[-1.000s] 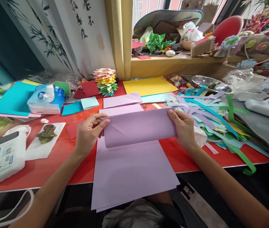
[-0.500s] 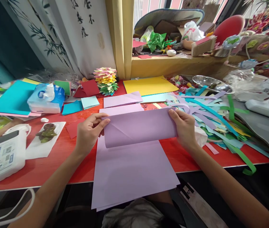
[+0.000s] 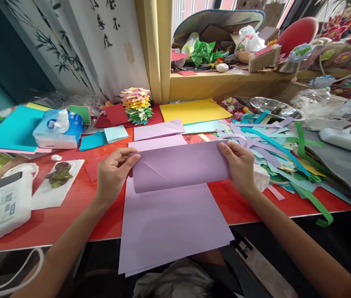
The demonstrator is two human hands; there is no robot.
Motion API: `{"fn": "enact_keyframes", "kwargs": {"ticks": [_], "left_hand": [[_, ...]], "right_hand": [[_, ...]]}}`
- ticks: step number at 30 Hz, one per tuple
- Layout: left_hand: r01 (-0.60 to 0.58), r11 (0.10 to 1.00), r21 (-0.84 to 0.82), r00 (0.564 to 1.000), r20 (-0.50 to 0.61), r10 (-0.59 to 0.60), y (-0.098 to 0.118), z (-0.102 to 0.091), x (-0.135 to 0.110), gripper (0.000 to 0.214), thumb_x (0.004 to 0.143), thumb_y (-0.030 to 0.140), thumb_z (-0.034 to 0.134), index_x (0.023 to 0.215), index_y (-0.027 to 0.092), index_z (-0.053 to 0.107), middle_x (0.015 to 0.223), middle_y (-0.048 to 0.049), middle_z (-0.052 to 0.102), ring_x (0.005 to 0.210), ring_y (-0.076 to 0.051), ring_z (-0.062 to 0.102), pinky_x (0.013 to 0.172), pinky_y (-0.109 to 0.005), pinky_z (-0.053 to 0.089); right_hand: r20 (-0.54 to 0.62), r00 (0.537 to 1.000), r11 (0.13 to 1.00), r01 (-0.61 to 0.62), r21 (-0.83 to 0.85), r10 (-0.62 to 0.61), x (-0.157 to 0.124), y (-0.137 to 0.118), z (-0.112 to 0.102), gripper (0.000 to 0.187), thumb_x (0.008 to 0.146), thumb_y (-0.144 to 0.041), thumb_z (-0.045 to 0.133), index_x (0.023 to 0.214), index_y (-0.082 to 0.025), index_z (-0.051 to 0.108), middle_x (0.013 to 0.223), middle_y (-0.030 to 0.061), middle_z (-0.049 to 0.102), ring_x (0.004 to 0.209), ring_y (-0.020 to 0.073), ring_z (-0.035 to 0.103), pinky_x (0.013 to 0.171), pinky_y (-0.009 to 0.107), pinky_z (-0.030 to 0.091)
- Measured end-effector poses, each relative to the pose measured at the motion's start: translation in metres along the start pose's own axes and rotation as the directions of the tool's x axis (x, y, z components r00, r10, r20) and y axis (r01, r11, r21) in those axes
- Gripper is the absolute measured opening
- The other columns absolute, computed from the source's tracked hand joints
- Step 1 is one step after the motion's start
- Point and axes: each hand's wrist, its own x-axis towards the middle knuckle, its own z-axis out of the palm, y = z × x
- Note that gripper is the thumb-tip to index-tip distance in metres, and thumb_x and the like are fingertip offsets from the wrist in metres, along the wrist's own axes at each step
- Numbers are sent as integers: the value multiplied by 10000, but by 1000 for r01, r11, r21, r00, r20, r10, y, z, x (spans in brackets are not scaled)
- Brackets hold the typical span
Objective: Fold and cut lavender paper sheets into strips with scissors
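Note:
A lilac paper sheet [image 3: 180,165] is bent over on itself into a loose fold just above the red table [image 3: 63,223]. My left hand [image 3: 111,174] pinches its left end and my right hand [image 3: 240,165] pinches its right end. Under it lies a stack of flat lilac sheets [image 3: 169,227] that hangs over the table's near edge. Two more lilac pieces [image 3: 158,130] lie just behind.
A tissue pack [image 3: 58,130] and teal paper [image 3: 14,128] sit at the left, a white packet [image 3: 3,211] near the front left. Cut paper strips [image 3: 275,149] pile up at the right. Yellow paper [image 3: 194,111], a stack of folded paper pieces [image 3: 136,105] and a metal bowl [image 3: 271,107] stand behind.

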Motion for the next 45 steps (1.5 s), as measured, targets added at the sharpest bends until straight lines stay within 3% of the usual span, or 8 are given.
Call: {"fn": "enact_keyframes", "kwargs": {"ticks": [12,32,45], "left_hand": [[-9,1000,-15,1000,6,9,0,1,-1,143,731,311,641,834,212,644,566,45,550,426,-54,440,387,-185,365],[-14,1000,15,1000,-11,14,1,2,-3,139,741,308,628,831,202,641,545,43,540,432,-61,450,393,-185,372],[-118,993,20,993,-22,118,-3,2,-2,98,747,273,623,800,190,628,547,43,531,428,-49,436,373,-158,364]], "right_hand": [[-10,1000,998,24,-50,-25,-1,-2,0,379,779,-436,576,551,-196,392,578,-30,286,512,99,263,453,255,220],[-32,999,998,35,-48,-37,-1,0,1,291,780,-413,578,590,-208,501,586,-20,370,525,113,314,470,269,225],[-84,988,981,117,-153,-131,0,2,0,331,790,-399,571,556,-194,461,555,-34,343,512,103,313,465,257,247]]}}
